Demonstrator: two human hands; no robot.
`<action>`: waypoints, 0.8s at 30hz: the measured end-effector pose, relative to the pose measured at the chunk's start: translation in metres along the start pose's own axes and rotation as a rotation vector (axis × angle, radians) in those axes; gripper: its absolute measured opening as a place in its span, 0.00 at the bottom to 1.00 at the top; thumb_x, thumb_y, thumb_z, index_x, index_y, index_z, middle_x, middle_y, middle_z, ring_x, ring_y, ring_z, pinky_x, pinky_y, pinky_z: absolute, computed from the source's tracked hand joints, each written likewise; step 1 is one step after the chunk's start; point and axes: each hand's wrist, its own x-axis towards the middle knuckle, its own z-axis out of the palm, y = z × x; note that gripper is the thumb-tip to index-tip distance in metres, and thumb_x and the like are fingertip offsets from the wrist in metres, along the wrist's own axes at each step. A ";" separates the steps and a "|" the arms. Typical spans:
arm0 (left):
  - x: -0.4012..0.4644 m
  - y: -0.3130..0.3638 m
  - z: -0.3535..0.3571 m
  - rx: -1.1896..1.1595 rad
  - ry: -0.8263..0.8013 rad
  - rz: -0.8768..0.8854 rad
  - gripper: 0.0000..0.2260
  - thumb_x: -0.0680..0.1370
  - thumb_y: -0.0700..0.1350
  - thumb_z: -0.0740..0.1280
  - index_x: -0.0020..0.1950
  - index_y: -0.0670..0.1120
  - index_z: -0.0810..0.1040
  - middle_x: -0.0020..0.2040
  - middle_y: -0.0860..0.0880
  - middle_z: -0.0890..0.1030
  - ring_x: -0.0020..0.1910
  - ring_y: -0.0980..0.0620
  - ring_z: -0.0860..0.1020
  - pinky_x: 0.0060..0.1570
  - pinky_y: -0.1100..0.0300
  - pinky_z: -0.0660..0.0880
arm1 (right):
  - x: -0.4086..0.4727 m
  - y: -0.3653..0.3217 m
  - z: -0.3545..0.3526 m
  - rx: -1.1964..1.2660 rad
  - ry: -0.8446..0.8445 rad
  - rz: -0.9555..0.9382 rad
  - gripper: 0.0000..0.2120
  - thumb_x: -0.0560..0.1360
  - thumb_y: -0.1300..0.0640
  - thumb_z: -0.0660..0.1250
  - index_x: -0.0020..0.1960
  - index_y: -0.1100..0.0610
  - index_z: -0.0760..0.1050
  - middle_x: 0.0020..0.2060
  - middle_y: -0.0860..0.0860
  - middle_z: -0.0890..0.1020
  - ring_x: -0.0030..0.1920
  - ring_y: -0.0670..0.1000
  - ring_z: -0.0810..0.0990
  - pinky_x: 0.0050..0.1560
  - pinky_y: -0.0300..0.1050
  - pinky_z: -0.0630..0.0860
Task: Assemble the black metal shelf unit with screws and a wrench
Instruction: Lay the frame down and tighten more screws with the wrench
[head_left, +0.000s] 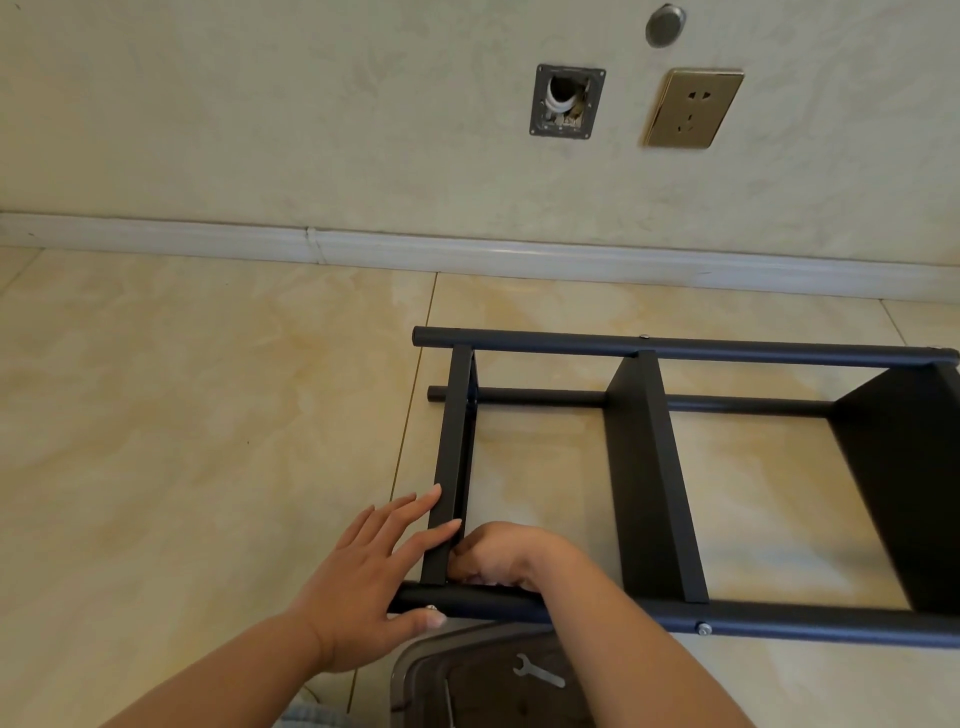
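Black shelf unit (675, 467) lay mostly assembled at right; my left hand (374, 577) pressed the end panel (451, 467) with straight fingers, my right hand (498, 553) curled at its lower joint, contents hidden; wrench (537, 671) unused below.

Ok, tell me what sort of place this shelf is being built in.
Most likely a room in a home: glossy beige floor tiles, a white skirting board along a textured wall, and a gold wall socket beside an open wiring box.
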 end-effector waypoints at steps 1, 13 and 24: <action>0.001 0.000 -0.002 0.041 0.017 -0.010 0.32 0.73 0.75 0.45 0.74 0.66 0.43 0.77 0.56 0.43 0.74 0.54 0.49 0.71 0.57 0.42 | 0.001 0.000 -0.001 0.005 -0.009 -0.002 0.08 0.78 0.54 0.62 0.53 0.54 0.77 0.42 0.49 0.79 0.44 0.48 0.76 0.49 0.42 0.72; 0.079 0.021 -0.051 -0.482 0.158 -0.533 0.28 0.79 0.57 0.61 0.76 0.50 0.58 0.70 0.50 0.70 0.65 0.51 0.72 0.63 0.54 0.70 | -0.019 0.023 -0.066 -0.500 1.560 -0.050 0.26 0.66 0.63 0.67 0.64 0.58 0.71 0.63 0.60 0.72 0.63 0.62 0.71 0.62 0.57 0.68; 0.126 0.023 -0.070 -0.358 0.066 -0.697 0.12 0.79 0.48 0.62 0.55 0.40 0.75 0.46 0.45 0.77 0.42 0.48 0.75 0.39 0.58 0.71 | -0.047 0.035 -0.127 0.307 1.115 0.285 0.15 0.77 0.63 0.62 0.63 0.65 0.70 0.58 0.61 0.77 0.57 0.59 0.77 0.50 0.45 0.72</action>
